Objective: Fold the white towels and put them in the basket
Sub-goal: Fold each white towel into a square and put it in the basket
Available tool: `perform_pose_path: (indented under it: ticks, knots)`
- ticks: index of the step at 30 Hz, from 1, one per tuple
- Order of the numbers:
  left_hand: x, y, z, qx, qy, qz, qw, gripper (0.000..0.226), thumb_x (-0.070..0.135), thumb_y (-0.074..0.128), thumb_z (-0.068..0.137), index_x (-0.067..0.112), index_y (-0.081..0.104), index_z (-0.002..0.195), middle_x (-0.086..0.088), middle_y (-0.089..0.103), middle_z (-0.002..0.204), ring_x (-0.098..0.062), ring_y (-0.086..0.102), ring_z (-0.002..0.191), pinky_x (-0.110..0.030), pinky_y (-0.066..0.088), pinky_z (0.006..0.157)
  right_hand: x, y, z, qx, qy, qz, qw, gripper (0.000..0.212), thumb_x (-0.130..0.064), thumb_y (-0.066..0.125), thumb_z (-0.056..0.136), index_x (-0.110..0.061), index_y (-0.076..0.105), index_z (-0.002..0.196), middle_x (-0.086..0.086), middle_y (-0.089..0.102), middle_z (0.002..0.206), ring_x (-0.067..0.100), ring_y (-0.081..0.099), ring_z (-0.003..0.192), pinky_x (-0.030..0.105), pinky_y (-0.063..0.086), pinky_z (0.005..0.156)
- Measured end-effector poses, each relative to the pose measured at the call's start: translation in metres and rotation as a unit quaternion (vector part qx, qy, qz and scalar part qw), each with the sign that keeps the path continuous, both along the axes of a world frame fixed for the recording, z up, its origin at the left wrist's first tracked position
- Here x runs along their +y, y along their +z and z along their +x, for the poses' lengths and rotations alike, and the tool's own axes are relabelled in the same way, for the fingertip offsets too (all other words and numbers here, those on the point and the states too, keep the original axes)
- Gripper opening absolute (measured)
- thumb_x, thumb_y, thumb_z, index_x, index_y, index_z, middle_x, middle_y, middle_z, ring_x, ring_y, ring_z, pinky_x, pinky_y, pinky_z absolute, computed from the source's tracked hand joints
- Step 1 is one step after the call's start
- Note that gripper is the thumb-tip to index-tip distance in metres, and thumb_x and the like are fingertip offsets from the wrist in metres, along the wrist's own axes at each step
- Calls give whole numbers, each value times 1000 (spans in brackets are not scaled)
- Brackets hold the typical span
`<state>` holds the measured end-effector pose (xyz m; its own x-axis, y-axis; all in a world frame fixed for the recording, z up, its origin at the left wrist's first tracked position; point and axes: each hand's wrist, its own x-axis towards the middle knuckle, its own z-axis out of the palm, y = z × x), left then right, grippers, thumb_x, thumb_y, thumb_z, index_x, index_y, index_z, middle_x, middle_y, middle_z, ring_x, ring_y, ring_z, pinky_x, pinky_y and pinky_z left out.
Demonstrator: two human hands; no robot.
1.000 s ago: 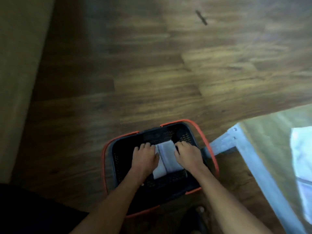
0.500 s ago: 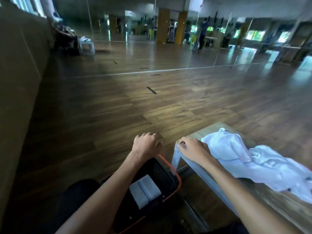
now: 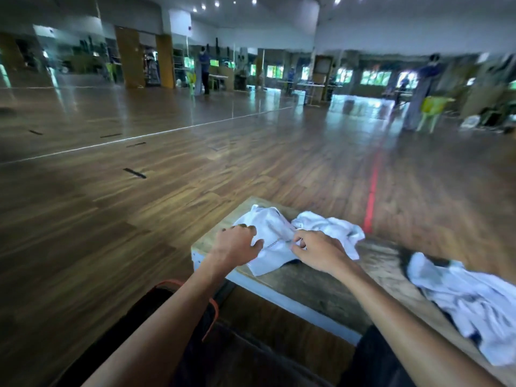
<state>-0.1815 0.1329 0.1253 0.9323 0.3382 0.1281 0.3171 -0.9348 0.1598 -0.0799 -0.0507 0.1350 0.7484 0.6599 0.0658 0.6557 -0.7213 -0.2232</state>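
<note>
Towels (image 3: 276, 227): perhaps 3, crumpled on table (image 3: 321, 289)
Left hand (image 3: 237, 245), right hand (image 3: 318, 252): both clutch 1 at table's edge
Basket (image 3: 213, 314): 1, beside table

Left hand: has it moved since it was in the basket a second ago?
Yes. The left hand left the basket and rose rightward onto the wooden table, where it grips the crumpled white towel.

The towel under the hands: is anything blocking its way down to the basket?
Nothing visible does. The left hand and right hand grip the crumpled towel at the table corner; the basket sits on the floor just below, with only the person's left forearm crossing over it.
</note>
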Motion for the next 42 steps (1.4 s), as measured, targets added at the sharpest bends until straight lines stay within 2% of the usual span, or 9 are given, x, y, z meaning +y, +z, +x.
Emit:
perform_pose_path:
  ticks: [3,8,16,19,24,29,33,37,42]
  knots:
    - [-31,-8,28,2,-55,10,998,46,50,36,94,20,55,123,0,62,121,-22,57,112,-38,38,92,-45,-4,12,8,-61,1,998,32,-50,45,89,-29,60,108,-8,67,108,17,62,100,34,51,83]
    - [-88,-18,66,-1,-128,28,991,42,48,40,92,26,54,125,1,60,124,-21,54,116,-37,33,94,-117,-13,16,-5,-138,13,990,25,-47,43,89,-34,62,99,-12,69,93,15,63,92,31,48,73]
    - [-142,-36,96,40,-183,29,982,40,48,38,93,24,56,121,-2,61,120,-22,55,112,-39,32,97,-177,-43,26,-3,-184,22,983,24,-47,46,91,-36,63,103,-10,71,100,16,64,98,29,48,77]
    - [-132,-54,98,39,-167,10,985,37,45,41,93,25,58,118,-1,62,118,-22,56,112,-38,33,97,-169,-62,35,24,-165,28,986,23,-48,46,90,-36,62,101,-11,70,98,16,64,95,33,50,80]
    - [-97,-92,105,52,-109,23,992,34,39,40,91,20,59,114,-3,59,117,-23,53,111,-38,33,92,-126,-92,56,59,-133,22,989,20,-46,47,91,-36,62,101,-14,70,97,13,63,96,30,49,80]
    - [-57,-125,112,26,-29,-5,999,40,35,45,89,21,53,125,-4,51,127,-25,42,121,-40,30,98,-72,-125,83,56,-91,12,994,23,-42,50,91,-34,60,111,-14,69,109,13,63,104,33,48,90]
    - [-40,-152,108,23,-33,-13,999,43,43,42,91,23,51,129,-1,52,127,-25,44,121,-41,33,96,-32,-142,96,21,-8,15,1000,42,-35,47,94,-25,48,135,-6,45,142,15,38,133,36,28,108]
    - [-39,-168,99,-36,-52,10,998,52,46,28,84,21,65,110,-2,63,106,-30,58,99,-43,44,80,-7,-151,100,29,61,-43,997,52,-33,35,100,-21,23,150,-5,17,159,13,14,146,37,12,116]
    - [-40,-160,86,-25,-84,1,996,54,48,27,81,22,66,108,-2,63,103,-31,57,95,-41,44,76,-18,-152,85,-23,63,-86,994,48,-37,30,101,-26,30,148,-10,25,156,8,17,144,35,5,114]
